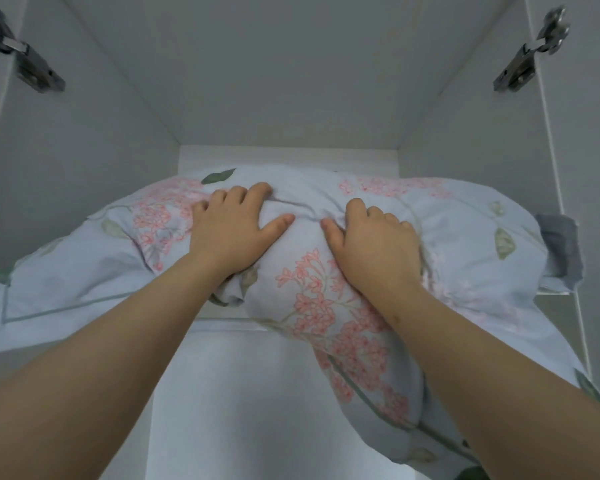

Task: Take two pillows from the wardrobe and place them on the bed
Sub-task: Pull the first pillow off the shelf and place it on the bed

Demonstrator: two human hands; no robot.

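Note:
A pale blue pillow point(326, 306) with pink flowers and green leaves lies across a white wardrobe shelf point(284, 157), its front bulging out over the shelf's edge and hanging down. My left hand point(234, 225) presses on its top, fingers curled into the cloth. Just to the right, my right hand point(371, 237) grips the same pillow, thumb towards the left one. Whether the floral fabric at the far right belongs to a second pillow is unclear. The bed is out of sight.
White wardrobe walls point(84, 133) enclose the compartment left, right and behind. Metal door hinges sit at the upper left point(25, 60) and upper right point(530, 53). A grey cloth point(561, 244) shows at the shelf's right end. Below the shelf is a white panel point(239, 393).

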